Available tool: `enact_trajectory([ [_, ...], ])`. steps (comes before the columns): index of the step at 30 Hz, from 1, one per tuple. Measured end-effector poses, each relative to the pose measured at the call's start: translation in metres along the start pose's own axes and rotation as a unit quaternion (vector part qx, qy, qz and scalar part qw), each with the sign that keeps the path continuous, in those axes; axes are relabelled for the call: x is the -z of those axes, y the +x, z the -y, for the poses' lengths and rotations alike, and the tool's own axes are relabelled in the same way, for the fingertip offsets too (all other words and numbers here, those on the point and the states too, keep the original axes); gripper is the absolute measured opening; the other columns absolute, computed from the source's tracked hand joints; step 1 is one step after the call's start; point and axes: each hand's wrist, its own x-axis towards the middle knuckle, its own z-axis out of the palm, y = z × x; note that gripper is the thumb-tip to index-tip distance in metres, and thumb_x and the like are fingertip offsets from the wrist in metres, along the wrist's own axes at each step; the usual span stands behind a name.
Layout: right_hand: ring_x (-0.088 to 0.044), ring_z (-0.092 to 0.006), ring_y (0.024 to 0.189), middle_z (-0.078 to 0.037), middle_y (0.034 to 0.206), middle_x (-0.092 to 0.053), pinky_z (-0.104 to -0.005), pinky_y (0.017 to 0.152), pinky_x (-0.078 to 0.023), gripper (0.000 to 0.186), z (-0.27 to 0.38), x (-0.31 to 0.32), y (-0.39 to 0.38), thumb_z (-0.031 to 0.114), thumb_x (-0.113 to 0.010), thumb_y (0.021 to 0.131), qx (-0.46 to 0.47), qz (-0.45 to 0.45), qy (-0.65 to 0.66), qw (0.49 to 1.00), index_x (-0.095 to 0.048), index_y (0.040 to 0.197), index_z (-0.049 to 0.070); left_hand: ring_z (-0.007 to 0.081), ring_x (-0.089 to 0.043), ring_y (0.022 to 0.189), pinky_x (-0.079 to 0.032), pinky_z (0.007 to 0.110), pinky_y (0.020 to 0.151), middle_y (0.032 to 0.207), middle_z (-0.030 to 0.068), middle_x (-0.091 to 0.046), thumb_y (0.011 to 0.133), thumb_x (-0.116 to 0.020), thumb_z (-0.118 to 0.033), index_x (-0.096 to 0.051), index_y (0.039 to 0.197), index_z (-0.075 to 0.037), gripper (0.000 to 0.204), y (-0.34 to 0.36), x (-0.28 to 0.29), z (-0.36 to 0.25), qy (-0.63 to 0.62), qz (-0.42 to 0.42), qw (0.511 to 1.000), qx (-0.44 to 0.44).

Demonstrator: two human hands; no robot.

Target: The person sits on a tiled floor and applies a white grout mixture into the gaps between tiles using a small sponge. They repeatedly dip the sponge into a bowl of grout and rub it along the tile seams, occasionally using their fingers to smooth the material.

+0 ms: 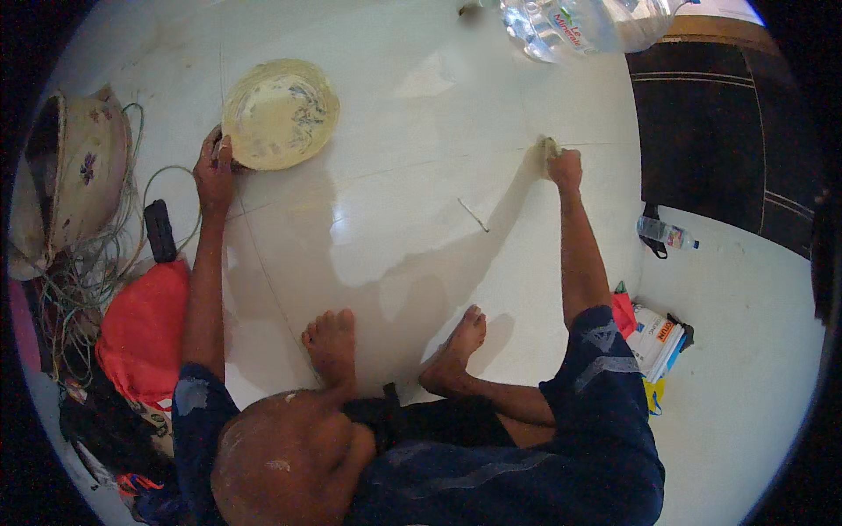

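Note:
At the upper left, my left hand (213,167) grips the near-left edge of a round yellow plate (272,114), whose inside is smeared with pale and dark marks. Out to the right, my right hand (566,167) is closed on a small pale yellowish pad (549,146), perhaps a cloth or sponge, low over the tiled floor (421,149). A thin white stick (474,215) lies on the tiles between my hands, below and left of the pad. My bare feet are lower down in the view.
A large water bottle (588,26) lies at the top, beside a dark panel (702,131). A small bottle (667,233) and paper packages (658,337) are at right. A patterned container (83,167), tangled cords, a black case (160,230) and a red bag (145,329) crowd the left.

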Motion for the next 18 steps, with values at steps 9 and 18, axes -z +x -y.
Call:
enact_trajectory([
  [9, -0.062, -0.0345, 0.092, -0.017, 0.103, -0.057, -0.0429, 0.079, -0.05, 0.03, 0.03, -0.004, -0.03, 0.027, -0.068, 0.076, 0.044, 0.04, 0.0, 0.998, -0.064, 0.094, 0.004, 0.0102, -0.058, 0.082, -0.047, 0.024, 0.071, 0.101, 0.008, -0.062, 0.095, -0.05, -0.024, -0.05, 0.125, 0.001, 0.039, -0.002, 0.0, -0.003, 0.025, -0.029, 0.998, -0.057],
  [18, -0.06, -0.0326, 0.093, -0.013, 0.119, -0.051, -0.0422, 0.079, -0.051, 0.038, 0.119, 0.012, -0.09, 0.02, -0.07, 0.074, 0.043, 0.071, 0.06, 0.995, -0.058, 0.106, 0.004, 0.0094, -0.057, 0.08, -0.046, 0.023, 0.069, 0.097, 0.0084, -0.063, 0.095, -0.051, -0.025, -0.052, 0.124, 0.002, 0.039, 0.0, -0.004, 0.007, -0.016, -0.042, 0.997, -0.062],
])
